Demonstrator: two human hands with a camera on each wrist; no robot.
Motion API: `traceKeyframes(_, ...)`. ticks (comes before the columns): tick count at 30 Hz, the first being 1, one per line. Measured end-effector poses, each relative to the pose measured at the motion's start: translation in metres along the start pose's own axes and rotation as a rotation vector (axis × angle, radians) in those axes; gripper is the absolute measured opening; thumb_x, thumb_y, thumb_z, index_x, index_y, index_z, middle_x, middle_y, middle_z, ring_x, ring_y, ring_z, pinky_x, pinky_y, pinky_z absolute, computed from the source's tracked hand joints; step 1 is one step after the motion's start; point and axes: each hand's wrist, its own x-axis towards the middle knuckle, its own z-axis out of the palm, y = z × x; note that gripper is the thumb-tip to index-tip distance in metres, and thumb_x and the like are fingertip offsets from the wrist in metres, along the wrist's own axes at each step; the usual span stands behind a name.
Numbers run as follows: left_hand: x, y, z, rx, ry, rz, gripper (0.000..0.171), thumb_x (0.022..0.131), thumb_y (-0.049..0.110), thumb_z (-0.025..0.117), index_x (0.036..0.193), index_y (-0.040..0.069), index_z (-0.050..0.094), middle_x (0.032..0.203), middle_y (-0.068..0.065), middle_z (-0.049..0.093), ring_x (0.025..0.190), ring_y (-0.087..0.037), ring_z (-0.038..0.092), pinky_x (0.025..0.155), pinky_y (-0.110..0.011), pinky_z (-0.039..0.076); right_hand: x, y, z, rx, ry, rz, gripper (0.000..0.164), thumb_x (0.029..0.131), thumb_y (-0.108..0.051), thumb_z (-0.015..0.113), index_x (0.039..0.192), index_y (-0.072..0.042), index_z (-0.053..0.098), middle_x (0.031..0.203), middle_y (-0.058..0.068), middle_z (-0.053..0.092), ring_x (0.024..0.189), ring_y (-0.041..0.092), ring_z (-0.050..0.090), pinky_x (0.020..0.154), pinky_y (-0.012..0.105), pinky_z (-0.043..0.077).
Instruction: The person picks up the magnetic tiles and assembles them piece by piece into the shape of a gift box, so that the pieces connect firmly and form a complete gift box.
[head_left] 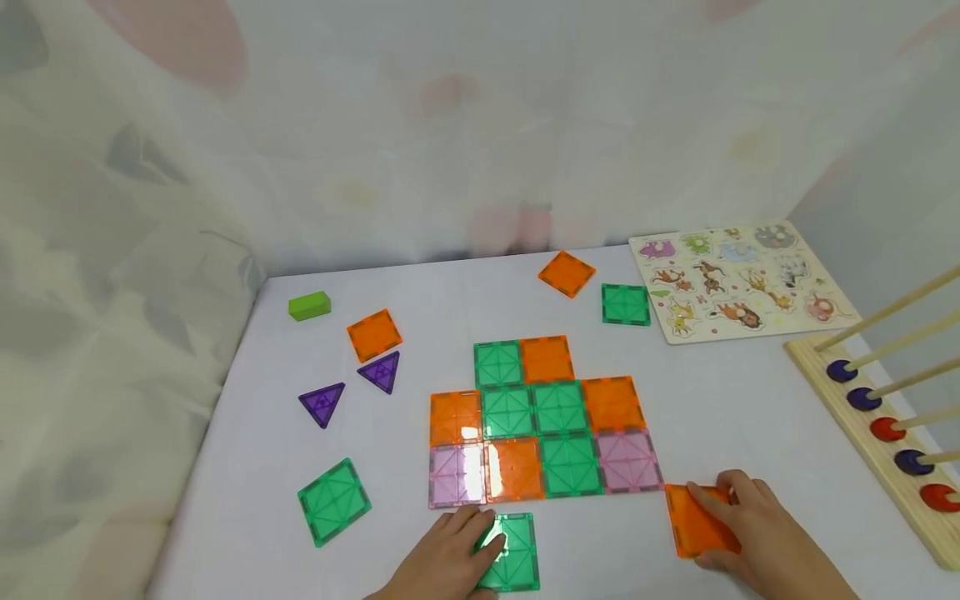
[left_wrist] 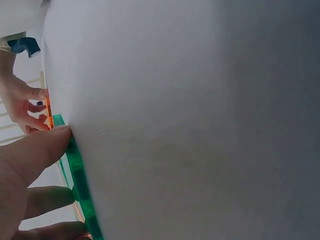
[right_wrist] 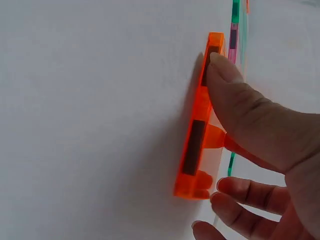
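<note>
Near the front edge of the white table, my left hand grips the left side of a translucent green square magnetic tile. The left wrist view shows the thumb against that tile's edge. Farther right, my right hand pinches an orange square magnetic tile by its right side. In the right wrist view its thumb lies on the orange tile's edge, and a shadow falls beside it. Between and beyond the hands lies a flat stepped arrangement of green, orange and pink square tiles, edge to edge.
Loose at left are a green tile, two purple triangles, an orange tile and a lime block. At the back lie an orange tile, a green tile and an animal puzzle board. A wooden peg rack stands right.
</note>
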Motion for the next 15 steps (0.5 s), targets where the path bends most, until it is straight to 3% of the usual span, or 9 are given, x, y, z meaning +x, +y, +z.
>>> traceKeyframes(4, 0.002, 0.001, 0.000, 0.007, 0.000, 0.002, 0.050, 0.090, 0.060, 0.050, 0.112, 0.020, 0.069, 0.116, -0.005, 0.058, 0.105, -0.021, 0.051, 0.081, -0.029, 0.048, -0.004, 0.004, 0.005, 0.032, -0.055, 0.075, 0.089, 0.059, -0.070, 0.071, 0.134, -0.021, 0.058, 0.115, 0.005, 0.048, 0.094, 0.020, 0.046, 0.074, 0.034, 0.051)
traceKeyframes(7, 0.003, 0.001, -0.001, 0.015, -0.002, 0.003, 0.050, 0.086, 0.061, 0.057, 0.112, 0.020, 0.069, 0.114, -0.005, 0.057, 0.101, -0.020, 0.049, 0.079, -0.026, 0.047, -0.007, 0.007, 0.009, 0.049, -0.069, 0.074, 0.088, 0.060, -0.066, 0.073, 0.134, -0.022, 0.058, 0.110, 0.002, 0.047, 0.090, 0.017, 0.044, 0.070, 0.026, 0.047)
traceKeyframes(11, 0.006, 0.001, -0.003, 0.014, -0.032, 0.009, 0.052, 0.082, 0.059, 0.064, 0.114, 0.019, 0.069, 0.112, -0.005, 0.055, 0.095, -0.017, 0.045, 0.075, -0.021, 0.043, -0.012, 0.002, 0.017, 0.071, -0.081, -0.012, 0.085, 0.064, -0.069, 0.070, 0.134, -0.023, 0.057, 0.103, -0.003, 0.044, 0.089, 0.014, 0.040, 0.067, 0.020, 0.042)
traceKeyframes(15, 0.009, 0.001, -0.004, 0.002, -0.051, 0.004, 0.053, 0.081, 0.059, 0.066, 0.115, 0.018, 0.068, 0.112, -0.005, 0.054, 0.094, -0.015, 0.044, 0.073, -0.019, 0.041, -0.012, -0.014, 0.027, 0.068, -0.027, -0.209, 0.079, 0.072, -0.075, 0.059, 0.132, -0.024, 0.059, 0.098, -0.008, 0.039, 0.086, 0.008, 0.036, 0.064, 0.018, 0.035)
